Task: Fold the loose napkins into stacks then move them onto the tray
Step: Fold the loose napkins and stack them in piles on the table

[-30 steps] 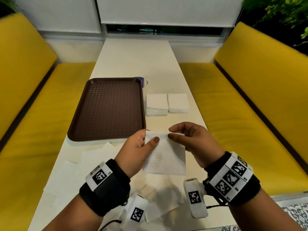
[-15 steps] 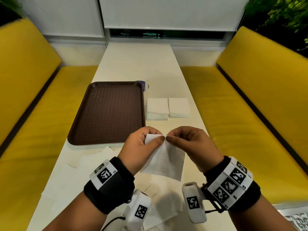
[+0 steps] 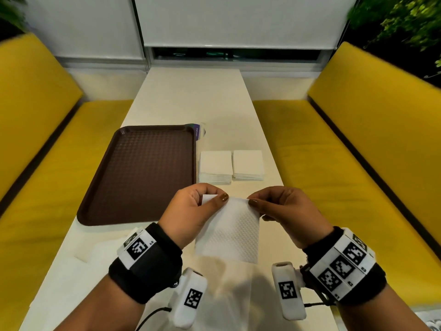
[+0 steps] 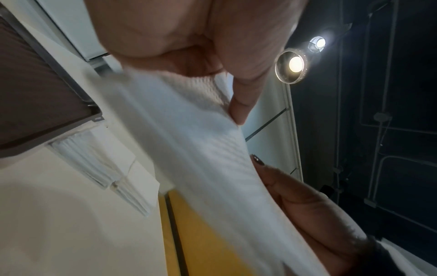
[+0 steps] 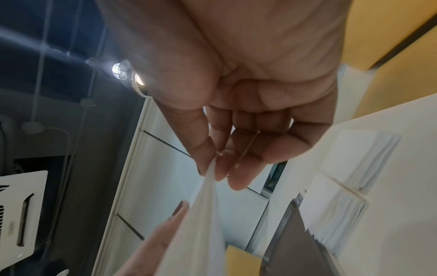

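Left hand (image 3: 191,213) and right hand (image 3: 286,211) hold one white napkin (image 3: 229,232) up above the near end of the table (image 3: 191,96). Left grip: thumb on the near face at the top left corner, fingers curled behind it. Right grip: thumb and fingertips (image 5: 222,173) pinched tight on the top right corner; wrist view confirms the paper is caught between them. The napkin hangs down from the two pinches, embossed face toward the camera, lower edge free and clear of the table.

Brown tray (image 3: 100,187) lies on the table's left half, nothing on it. Two stacks of folded napkins (image 3: 216,167) sit side by side just right of the tray, beyond the hands. Loose napkins (image 3: 95,252) lie flat on the table, near left, under the left wrist.

Yellow benches (image 3: 358,151) flank the table.
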Demonstrator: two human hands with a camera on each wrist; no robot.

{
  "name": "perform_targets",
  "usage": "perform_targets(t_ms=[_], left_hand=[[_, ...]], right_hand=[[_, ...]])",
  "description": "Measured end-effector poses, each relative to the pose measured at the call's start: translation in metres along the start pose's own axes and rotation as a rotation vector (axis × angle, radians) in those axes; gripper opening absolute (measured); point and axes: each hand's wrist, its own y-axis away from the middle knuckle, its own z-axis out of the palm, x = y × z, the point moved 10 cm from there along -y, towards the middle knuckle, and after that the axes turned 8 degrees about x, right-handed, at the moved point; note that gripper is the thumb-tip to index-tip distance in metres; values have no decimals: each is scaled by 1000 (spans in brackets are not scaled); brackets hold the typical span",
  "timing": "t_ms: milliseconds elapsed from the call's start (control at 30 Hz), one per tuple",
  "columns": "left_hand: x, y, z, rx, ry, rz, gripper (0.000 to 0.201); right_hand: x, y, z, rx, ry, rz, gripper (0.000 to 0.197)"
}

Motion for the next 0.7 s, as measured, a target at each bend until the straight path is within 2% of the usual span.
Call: perform_targets(t_ms=[133, 333, 433, 467, 567, 633, 700], left_hand=[[-13, -15, 2, 59, 107, -89, 27], [-18, -38, 8, 100, 110, -114, 14], [-19, -52, 5, 171, 97, -95, 13], [-21, -58, 3, 199, 102, -95, 11], [-32, -71, -2, 260, 110, -127, 10], [-37, -79, -2, 264, 86, -140, 10], [-42, -86, 1, 240, 74, -155, 11]], right_hand=[[6, -16, -16, 14, -6, 4, 8], [21, -42, -27, 44, -66, 45, 6], [46, -53, -19, 3, -155, 183, 33], [55, -55, -14, -36, -175, 233, 37], [71, -56, -1, -114, -207, 293, 17], [77, -64, -3, -72, -217, 283, 3], [81, -78, -11, -11, -211, 276, 4]])
